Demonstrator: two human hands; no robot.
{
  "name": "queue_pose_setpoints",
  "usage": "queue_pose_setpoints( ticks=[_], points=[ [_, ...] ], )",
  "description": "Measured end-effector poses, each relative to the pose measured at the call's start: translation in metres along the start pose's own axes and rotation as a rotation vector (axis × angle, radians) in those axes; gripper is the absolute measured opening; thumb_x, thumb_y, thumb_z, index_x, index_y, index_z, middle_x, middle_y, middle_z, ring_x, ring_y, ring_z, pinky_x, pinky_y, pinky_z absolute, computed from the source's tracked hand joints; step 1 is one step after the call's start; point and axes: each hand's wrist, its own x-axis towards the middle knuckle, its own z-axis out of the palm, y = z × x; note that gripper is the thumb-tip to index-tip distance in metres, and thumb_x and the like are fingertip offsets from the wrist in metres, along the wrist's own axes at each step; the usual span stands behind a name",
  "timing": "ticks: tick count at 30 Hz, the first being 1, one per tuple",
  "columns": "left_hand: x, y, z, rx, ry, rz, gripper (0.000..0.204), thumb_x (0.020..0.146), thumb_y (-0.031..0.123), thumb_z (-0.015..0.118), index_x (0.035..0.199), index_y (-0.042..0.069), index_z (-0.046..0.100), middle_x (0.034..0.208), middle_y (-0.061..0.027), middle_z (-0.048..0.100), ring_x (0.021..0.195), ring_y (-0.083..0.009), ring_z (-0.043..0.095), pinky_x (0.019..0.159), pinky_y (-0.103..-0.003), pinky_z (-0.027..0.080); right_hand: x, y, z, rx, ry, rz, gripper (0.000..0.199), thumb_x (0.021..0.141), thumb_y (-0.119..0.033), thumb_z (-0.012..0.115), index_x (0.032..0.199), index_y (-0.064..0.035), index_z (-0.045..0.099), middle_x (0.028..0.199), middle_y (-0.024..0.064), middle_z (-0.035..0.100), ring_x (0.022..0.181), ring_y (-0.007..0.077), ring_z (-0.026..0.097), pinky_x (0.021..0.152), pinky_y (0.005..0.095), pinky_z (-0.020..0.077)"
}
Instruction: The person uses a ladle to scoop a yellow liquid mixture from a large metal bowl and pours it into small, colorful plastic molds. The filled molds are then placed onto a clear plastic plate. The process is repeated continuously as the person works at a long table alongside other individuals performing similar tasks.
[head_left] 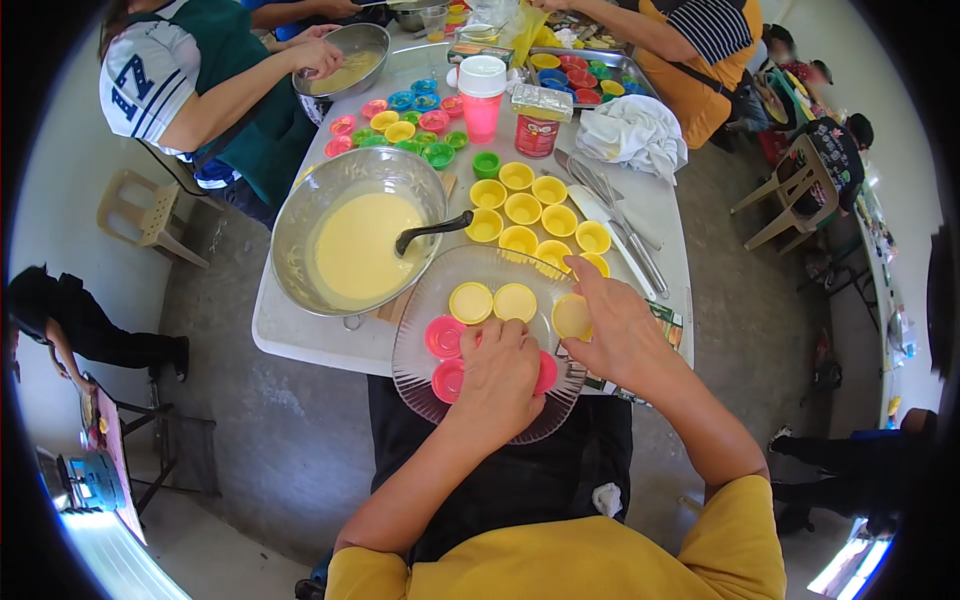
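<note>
A clear ribbed glass plate [408,398] sits at the table's near edge, partly over my lap. On it are yellow molding cups filled with pale batter [515,302] and pink molding cups [447,381]. My right hand [625,330] grips a filled yellow cup [572,316] by its side at the plate's right rim. Over the middle of the plate my left hand [495,380] is closed, fingers curled down among the pink cups; whatever is under them is hidden. A steel bowl [290,225] of batter stands to the left, a black-handled ladle [435,232] resting in it.
Several empty yellow cups [522,208] stand beyond the plate. A whisk [640,250] and a spatula [612,235] lie to their right. Farther back are a pink-and-white bottle [482,100], a red can [536,135] and a white cloth [630,135]. People work across the table.
</note>
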Motion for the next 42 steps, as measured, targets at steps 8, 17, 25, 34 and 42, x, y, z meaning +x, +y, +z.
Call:
queue_pose_setpoints(
  ticks=[8,17,25,34,42],
  points=[
    [0.004,-0.005,0.014,-0.009,-0.005,-0.011,0.051,0.059,0.017,0.087,0.104,-0.002,0.072,0.125,-0.0151,0.061,0.121,-0.0343,0.052,0.101,-0.05,0.037,-0.002,-0.003,-0.004,-0.007,-0.021,0.018,0.09,0.073,-0.013,0.081,0.149,0.0037,0.035,0.109,0.0257,0.064,0.104,0.0428,0.062,0.094,0.0485,0.0482],
    [-0.016,-0.005,-0.033,-0.082,0.049,-0.041,0.055,0.061,0.022,0.089,0.11,0.001,0.072,0.128,-0.0139,0.061,0.123,-0.034,0.053,0.103,-0.049,0.036,0.0,-0.005,0.0,0.036,-0.057,0.048,0.089,0.074,-0.013,0.082,0.149,-0.0024,0.036,0.114,0.0244,0.065,0.106,0.045,0.062,0.093,0.0499,0.0496],
    [-0.053,-0.018,-0.059,-0.051,0.101,-0.183,0.061,0.062,0.024,0.088,0.116,0.003,0.071,0.126,-0.0117,0.06,0.123,-0.0332,0.052,0.104,-0.049,0.035,-0.003,-0.007,0.031,0.039,-0.068,-0.053,0.092,0.073,-0.012,0.081,0.149,0.008,0.032,0.107,0.0257,0.063,0.1,0.0424,0.062,0.092,0.0482,0.0475],
    [-0.073,-0.026,-0.058,-0.067,0.101,-0.233,0.063,0.062,0.024,0.088,0.12,0.004,0.071,0.125,-0.0107,0.061,0.123,-0.0318,0.052,0.105,-0.048,0.034,-0.001,-0.011,0.051,-0.006,-0.091,-0.047,0.095,0.072,-0.011,0.084,0.148,0.0074,0.032,0.11,0.0257,0.063,0.102,0.0413,0.063,0.091,0.0477,0.0482],
    [-0.074,-0.027,-0.056,-0.083,0.1,-0.244,0.063,0.063,0.024,0.088,0.12,0.004,0.07,0.125,-0.0102,0.061,0.123,-0.0311,0.052,0.104,-0.047,0.034,-0.004,-0.009,0.059,0.013,-0.07,-0.026,0.092,0.074,-0.014,0.086,0.149,0.0007,0.034,0.111,0.0266,0.065,0.103,0.0453,0.063,0.09,0.0504,0.0501]
  ],
)
